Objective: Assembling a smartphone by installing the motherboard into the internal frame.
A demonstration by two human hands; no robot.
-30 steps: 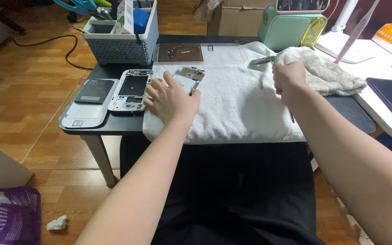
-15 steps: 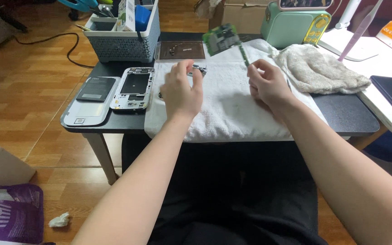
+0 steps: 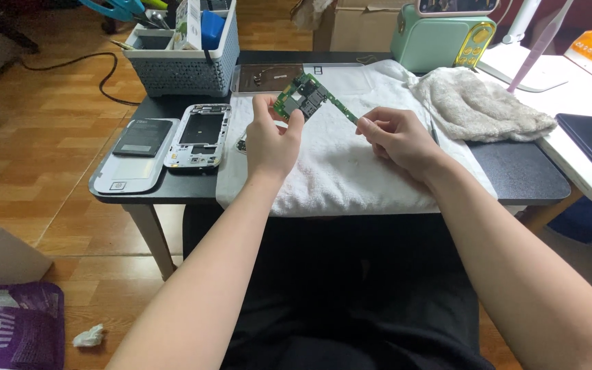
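Circuit board (image 3: pixel 306 98) between both hands' grip

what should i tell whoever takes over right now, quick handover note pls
Left hand: holds the green circuit board up above the white towel.
Right hand: pinches the board's narrow far end.
On the black table: the opened phone frame, with the battery lying on the back cover to its left.
Done: the board is out of the frame.
Left: the board is not yet set down; the phone parts lie apart.
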